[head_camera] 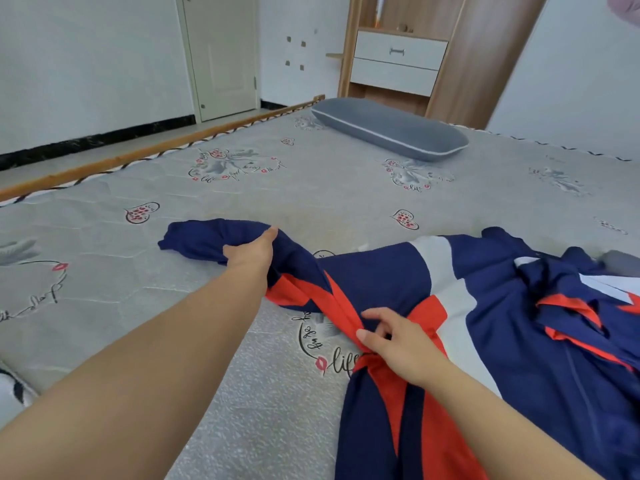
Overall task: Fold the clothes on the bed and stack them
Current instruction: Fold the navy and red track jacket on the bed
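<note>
On the bed [311,188], I grip the jacket's [381,282] navy sleeve [194,237] with my left hand [252,251]; my right hand [398,341] pinches its red fold, the garment's bulk lying rightward.

Navy jacket [491,341] with red and white panels, unfolded and rumpled, spread over the near right part of the grey printed mattress [311,188]. One navy sleeve [207,242], red at the shoulder end, extends to the left and lies flat on the mattress. A second navy, red and white garment [581,292] lies bunched on the jacket's far right side.
</note>
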